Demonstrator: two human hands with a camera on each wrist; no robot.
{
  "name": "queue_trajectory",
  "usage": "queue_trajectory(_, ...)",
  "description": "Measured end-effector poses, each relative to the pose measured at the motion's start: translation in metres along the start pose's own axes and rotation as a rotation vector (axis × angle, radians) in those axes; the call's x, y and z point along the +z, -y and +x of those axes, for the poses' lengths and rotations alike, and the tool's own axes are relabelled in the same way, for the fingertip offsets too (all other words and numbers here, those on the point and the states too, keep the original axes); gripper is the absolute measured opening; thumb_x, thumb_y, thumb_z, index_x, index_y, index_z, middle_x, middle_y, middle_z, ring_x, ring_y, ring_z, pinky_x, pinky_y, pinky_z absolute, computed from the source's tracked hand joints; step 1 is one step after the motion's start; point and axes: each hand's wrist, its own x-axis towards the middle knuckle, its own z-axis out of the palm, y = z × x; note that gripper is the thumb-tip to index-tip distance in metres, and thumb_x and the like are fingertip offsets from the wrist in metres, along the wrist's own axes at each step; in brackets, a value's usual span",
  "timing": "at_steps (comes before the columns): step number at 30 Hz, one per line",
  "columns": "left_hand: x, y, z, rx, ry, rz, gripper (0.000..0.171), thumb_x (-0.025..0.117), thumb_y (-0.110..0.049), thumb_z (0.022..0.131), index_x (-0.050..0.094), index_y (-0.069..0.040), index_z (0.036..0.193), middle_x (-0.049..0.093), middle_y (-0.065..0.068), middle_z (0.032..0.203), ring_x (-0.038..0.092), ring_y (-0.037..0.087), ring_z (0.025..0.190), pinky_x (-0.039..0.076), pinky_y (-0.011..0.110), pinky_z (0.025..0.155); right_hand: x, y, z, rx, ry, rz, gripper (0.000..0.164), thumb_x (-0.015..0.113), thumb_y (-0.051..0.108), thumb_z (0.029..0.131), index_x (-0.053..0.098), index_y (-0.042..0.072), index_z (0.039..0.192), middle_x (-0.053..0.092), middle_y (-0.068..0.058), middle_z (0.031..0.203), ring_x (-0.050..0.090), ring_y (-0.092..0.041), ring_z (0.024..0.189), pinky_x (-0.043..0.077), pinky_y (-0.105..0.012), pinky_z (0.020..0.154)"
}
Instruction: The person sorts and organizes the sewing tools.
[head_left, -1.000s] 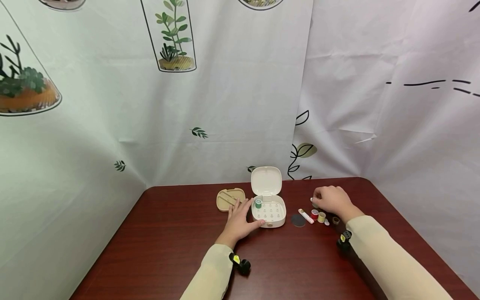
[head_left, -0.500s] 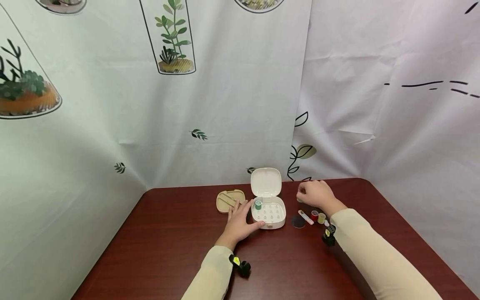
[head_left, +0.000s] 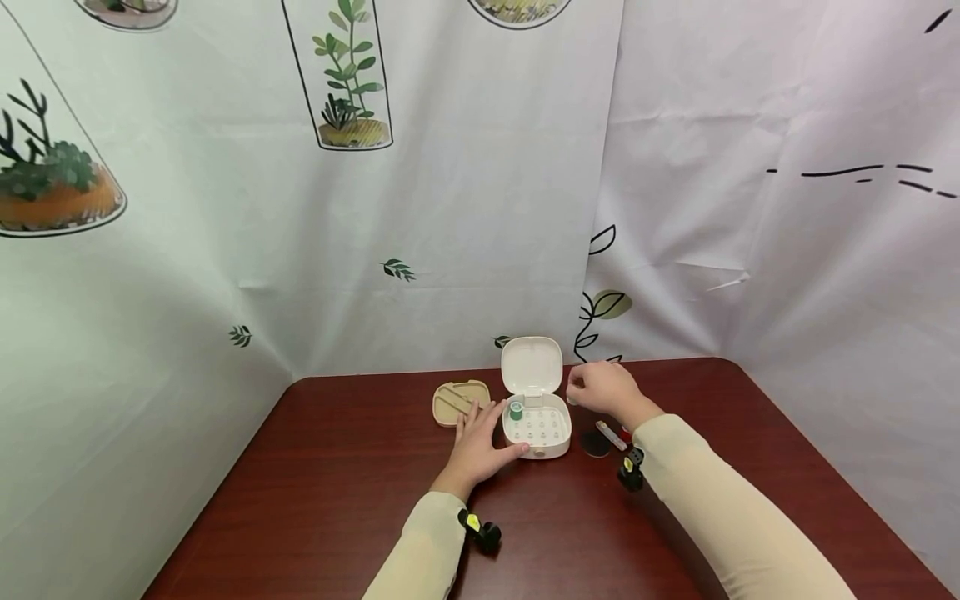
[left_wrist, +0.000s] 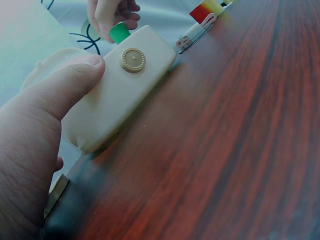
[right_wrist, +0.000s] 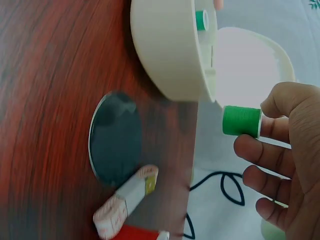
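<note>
In the head view, my left hand (head_left: pixel 474 450) rests against the open white sewing box (head_left: pixel 557 447). Its thumb lies along the front wall beside the round button clasp (left_wrist: pixel 133 60), and its straight fingers spread along the left side. My right hand (head_left: pixel 606 390) is just right of the box, pinching a green thread spool (right_wrist: pixel 241 121) between thumb and fingertips, as the right wrist view shows. Another green spool (head_left: pixel 516 410) stands in the back left corner of the box, among rows of small pegs.
A beige divided tray (head_left: pixel 448 407) lies left of the box, by my left fingers. To the right lie a dark round disc (right_wrist: pixel 116 140), a folded tape measure (right_wrist: pixel 125 200) and a red spool (right_wrist: pixel 135 233). A patterned cloth stands behind the table.
My right hand has moved left with the green spool, from the right-hand group of items to beside the box. The left hand stays in place.
</note>
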Motion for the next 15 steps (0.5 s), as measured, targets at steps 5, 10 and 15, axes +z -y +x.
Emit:
queue_trajectory(5, -0.001, 0.000, -0.001, -0.001, 0.001, 0.001, 0.090, 0.069, -0.067, 0.083, 0.038, -0.027, 0.158, 0.039, 0.011, 0.159, 0.011, 0.039, 0.154, 0.005, 0.063, 0.120, 0.006, 0.013, 0.007, -0.028, -0.003, -0.027, 0.010, 0.061, 0.025, 0.087, 0.067, 0.022, 0.080, 0.058, 0.009, 0.065, 0.051, -0.014, 0.060, 0.044, -0.037, 0.063)
queue_trajectory(10, -0.001, 0.001, -0.001, 0.012, -0.005, -0.003, 0.089, 0.070, -0.065, 0.084, 0.039, -0.024, 0.157, 0.040, 0.014, 0.158, 0.013, 0.040, 0.153, 0.006, 0.065, 0.119, 0.010, 0.027, 0.012, -0.038, 0.015, -0.042, 0.011, 0.062, 0.026, 0.087, 0.071, 0.020, 0.085, 0.062, 0.008, 0.070, 0.053, -0.013, 0.063, 0.047, -0.037, 0.065)
queue_trajectory(15, -0.001, 0.001, 0.000, 0.008, 0.007, 0.010, 0.091, 0.068, -0.067, 0.084, 0.038, -0.024, 0.158, 0.039, 0.013, 0.159, 0.012, 0.039, 0.154, 0.006, 0.064, 0.119, 0.016, 0.036, 0.016, -0.033, 0.045, -0.027, 0.013, 0.063, 0.027, 0.088, 0.074, 0.019, 0.090, 0.066, 0.006, 0.074, 0.055, -0.014, 0.064, 0.048, -0.036, 0.063)
